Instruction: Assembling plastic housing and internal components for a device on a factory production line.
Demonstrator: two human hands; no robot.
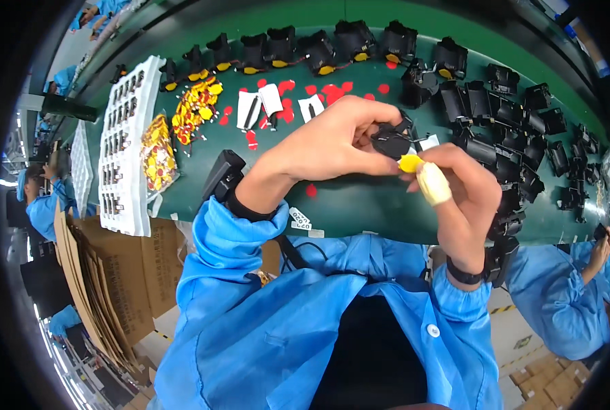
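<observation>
My left hand [336, 140] is closed around a black plastic housing [391, 142] and holds it up over the green bench. Close against it, my right hand [465, 188] pinches a small round yellow disc [409, 162] at the housing's lower edge. A pale yellow finger cot [435, 183] covers the right thumb. Whether the disc touches the housing cannot be made out. Behind the hands lie white backing pieces [271, 100] with black strips on them, and scattered red round stickers [332, 92].
Black housings with yellow discs [355, 42] line the bench's far edge; more black housings [510, 113] crowd the right. At left are a loose pile of yellow discs [196, 109], a bag of them [158, 154] and a white tray [124, 147]. A co-worker's hand [597, 256] shows far right.
</observation>
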